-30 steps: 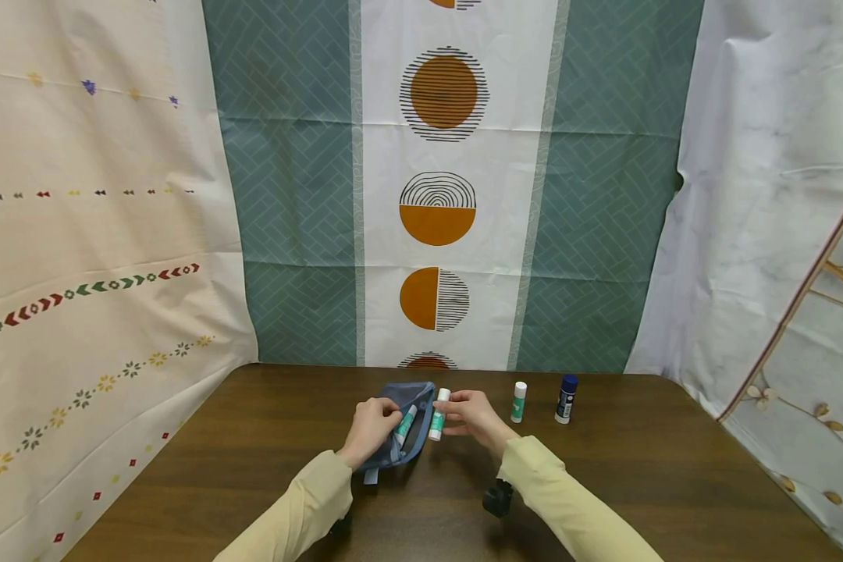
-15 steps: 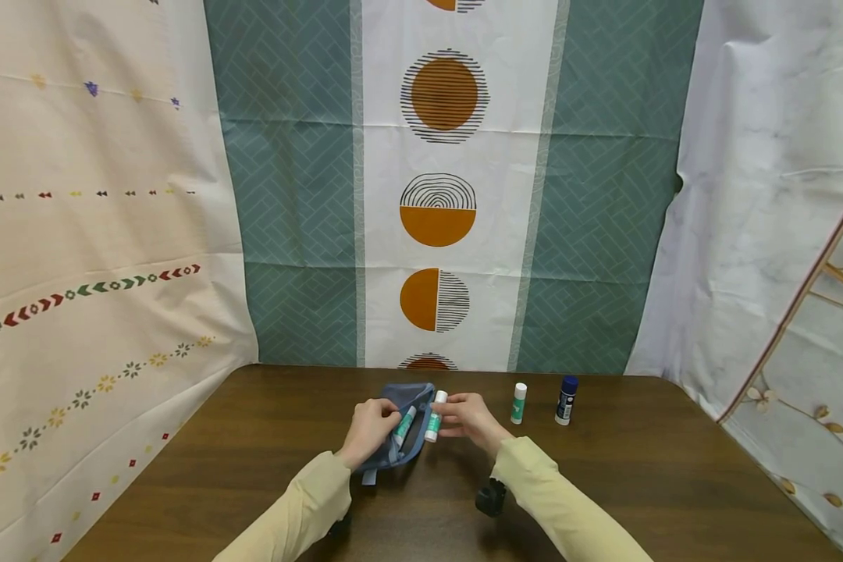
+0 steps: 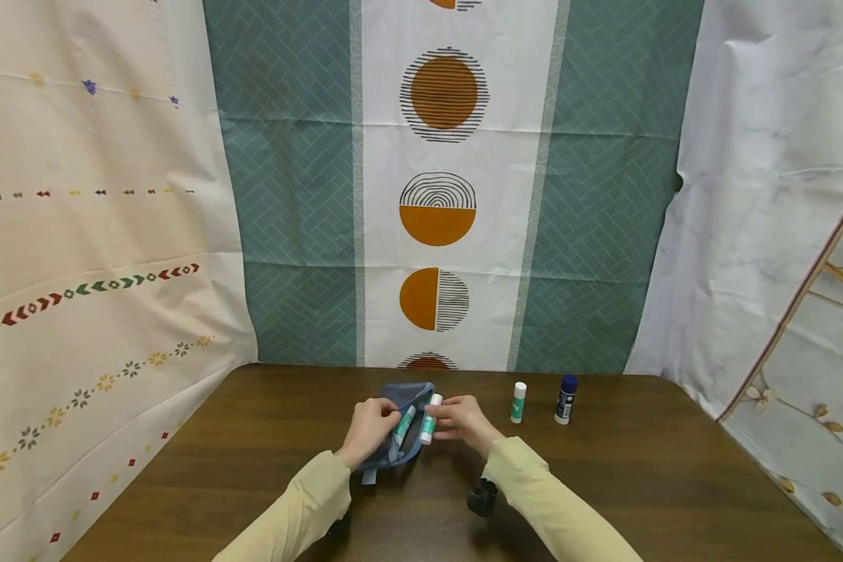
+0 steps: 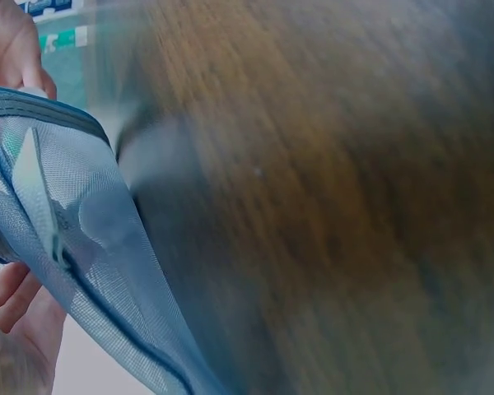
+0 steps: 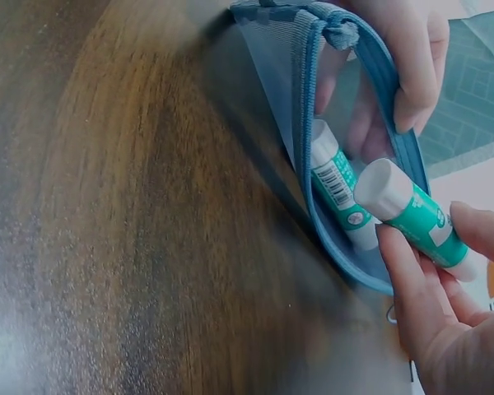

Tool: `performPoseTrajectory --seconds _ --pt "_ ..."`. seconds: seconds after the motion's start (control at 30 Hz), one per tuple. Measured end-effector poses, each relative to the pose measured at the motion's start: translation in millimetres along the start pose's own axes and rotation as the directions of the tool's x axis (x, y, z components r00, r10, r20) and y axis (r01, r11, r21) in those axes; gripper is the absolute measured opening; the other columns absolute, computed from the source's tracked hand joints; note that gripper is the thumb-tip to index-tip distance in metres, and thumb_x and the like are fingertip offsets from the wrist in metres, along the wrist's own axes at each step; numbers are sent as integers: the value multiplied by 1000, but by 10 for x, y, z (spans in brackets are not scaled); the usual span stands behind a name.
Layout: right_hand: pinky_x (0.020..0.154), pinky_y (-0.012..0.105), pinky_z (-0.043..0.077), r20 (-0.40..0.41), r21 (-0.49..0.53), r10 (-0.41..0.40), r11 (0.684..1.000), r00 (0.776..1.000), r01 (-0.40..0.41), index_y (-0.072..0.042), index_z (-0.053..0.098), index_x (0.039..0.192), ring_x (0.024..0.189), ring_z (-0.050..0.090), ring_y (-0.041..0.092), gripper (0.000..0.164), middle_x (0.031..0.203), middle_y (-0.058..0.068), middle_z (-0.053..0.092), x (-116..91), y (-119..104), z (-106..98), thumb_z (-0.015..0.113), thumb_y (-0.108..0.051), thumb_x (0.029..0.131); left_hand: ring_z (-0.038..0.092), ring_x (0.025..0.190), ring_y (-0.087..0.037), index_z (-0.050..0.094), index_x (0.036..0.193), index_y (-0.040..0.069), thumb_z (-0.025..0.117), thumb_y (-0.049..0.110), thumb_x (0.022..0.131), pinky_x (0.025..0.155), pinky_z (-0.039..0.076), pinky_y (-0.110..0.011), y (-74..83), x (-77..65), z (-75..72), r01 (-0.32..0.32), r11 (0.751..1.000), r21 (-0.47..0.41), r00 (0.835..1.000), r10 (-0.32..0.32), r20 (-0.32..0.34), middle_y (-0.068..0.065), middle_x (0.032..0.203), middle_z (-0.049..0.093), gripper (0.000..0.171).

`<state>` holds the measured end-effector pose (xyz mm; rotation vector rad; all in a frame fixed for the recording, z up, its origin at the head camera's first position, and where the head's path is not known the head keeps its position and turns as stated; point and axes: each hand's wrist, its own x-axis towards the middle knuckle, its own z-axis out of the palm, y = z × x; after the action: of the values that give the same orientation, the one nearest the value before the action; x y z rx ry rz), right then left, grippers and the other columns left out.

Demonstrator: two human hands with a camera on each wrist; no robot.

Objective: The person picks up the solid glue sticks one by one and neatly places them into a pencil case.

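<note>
A blue mesh zip pouch (image 3: 402, 457) gapes at its zipped mouth, and my left hand (image 3: 370, 429) pinches its edge, thumb inside as the right wrist view shows. Inside the pouch lies one green-and-white glue stick (image 5: 339, 183), tilted. Between the thumb and fingers of my right hand (image 3: 465, 421) is a second green-and-white glue stick (image 5: 416, 216), held at the pouch's opening. In the left wrist view the pouch's mesh side (image 4: 107, 214) fills the left part, partly hiding both hands.
Another green-and-white glue stick (image 3: 518, 403) stands upright on the brown wooden table (image 3: 639, 468), right of my right hand. Farther right stands a larger glue stick with a dark blue cap (image 3: 566, 400). Patterned cloths (image 3: 449, 312) hang behind and beside the table.
My right hand has moved left with its glue stick, from beside the pouch to its opening. The left hand and pouch stay nearly still.
</note>
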<state>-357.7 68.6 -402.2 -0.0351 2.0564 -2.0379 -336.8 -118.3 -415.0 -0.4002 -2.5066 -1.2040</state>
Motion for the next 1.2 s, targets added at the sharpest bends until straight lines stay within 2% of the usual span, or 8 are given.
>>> performPoseTrajectory --seconds 0.23,0.57,1.2 --pt "62 37 50 -5 5 -9 1000 1000 9 14 52 105 72 61 23 36 83 15 61 30 24 68 67 -7 81 50 57 -12 67 85 -3 59 5 82 47 43 -26 7 12 9 5 1000 -14 1000 -5 -2 -4 73 60 12" --pt "62 37 50 -14 -4 -22 1000 1000 22 12 57 97 69 61 22 27 80 14 61 31 42 133 66 -8 81 50 56 -13 67 86 -3 58 5 82 46 43 -27 -5 11 12 9 1000 -15 1000 -9 4 -4 74 60 13" --pt "59 35 50 -36 -28 -6 1000 999 5 11 60 90 67 62 24 22 76 15 62 42 72 189 67 -8 81 50 61 -13 67 85 -2 59 5 82 52 44 -27 -10 11 20 14 1000 15 1000 -14 3 -3 74 60 11"
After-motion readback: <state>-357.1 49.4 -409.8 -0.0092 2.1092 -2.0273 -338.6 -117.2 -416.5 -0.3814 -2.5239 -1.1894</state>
